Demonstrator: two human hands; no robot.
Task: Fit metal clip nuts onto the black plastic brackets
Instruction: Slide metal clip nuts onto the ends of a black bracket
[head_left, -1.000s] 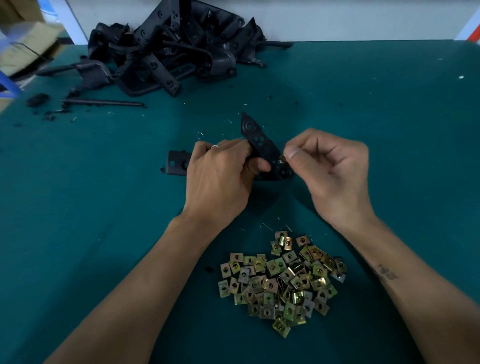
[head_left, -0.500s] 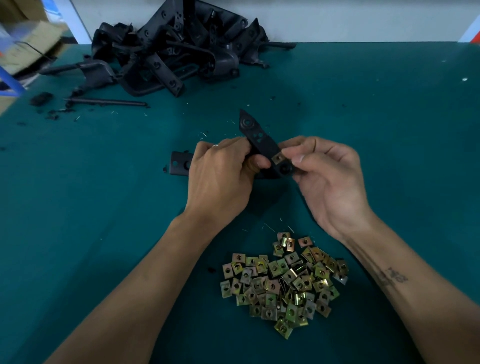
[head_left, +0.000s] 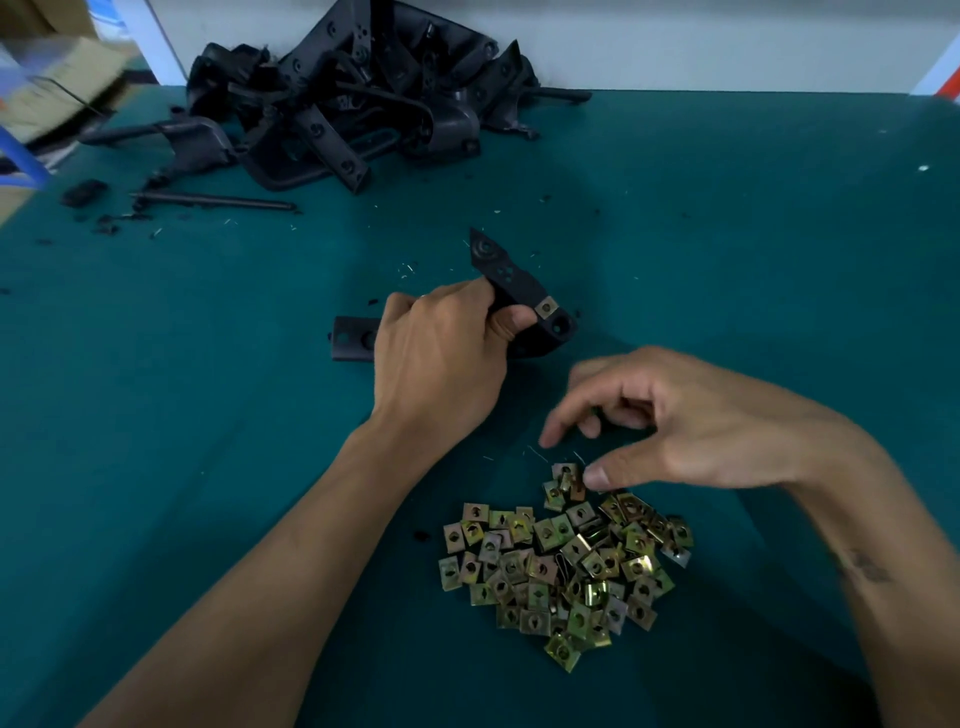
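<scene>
My left hand (head_left: 441, 358) grips the bracket (head_left: 519, 296), one nut (head_left: 546, 307) seated; my right hand (head_left: 675, 421) hangs loose-fingered over the nuts (head_left: 566, 561). Snagging two tangled clips could scatter the heap

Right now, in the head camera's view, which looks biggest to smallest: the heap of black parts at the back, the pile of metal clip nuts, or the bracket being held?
1. Heap of black brackets
2. Pile of clip nuts
3. Held bracket, partly hidden by the left hand

The heap lies farthest away, yet looks largest.
</scene>
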